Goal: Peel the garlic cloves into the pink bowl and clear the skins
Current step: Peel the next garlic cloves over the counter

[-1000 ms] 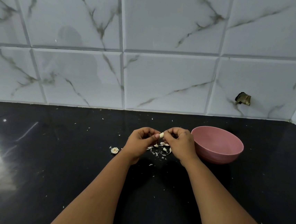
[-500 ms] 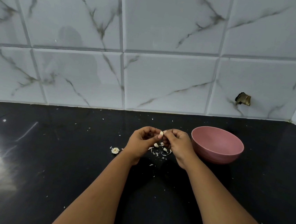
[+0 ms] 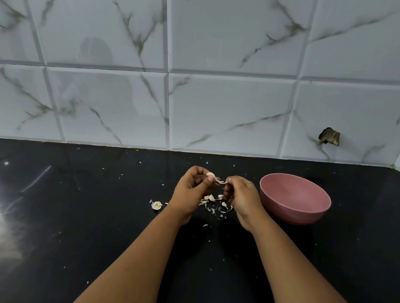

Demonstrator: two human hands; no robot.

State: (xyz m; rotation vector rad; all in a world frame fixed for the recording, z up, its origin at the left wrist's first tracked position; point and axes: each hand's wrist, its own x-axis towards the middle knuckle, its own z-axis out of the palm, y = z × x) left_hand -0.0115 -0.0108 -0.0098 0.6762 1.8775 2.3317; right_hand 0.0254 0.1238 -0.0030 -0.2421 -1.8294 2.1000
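Garlic clove: we pinch it in left hand fingers; right hand fingers clamp the skin, best pulled away steadily over the counter, then clove to pink bowl

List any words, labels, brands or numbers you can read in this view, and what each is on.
None: no readable text shows anywhere.
The pink bowl shows no print.
The wall tiles carry only grey veining.
The black counter bears only skins and glare.
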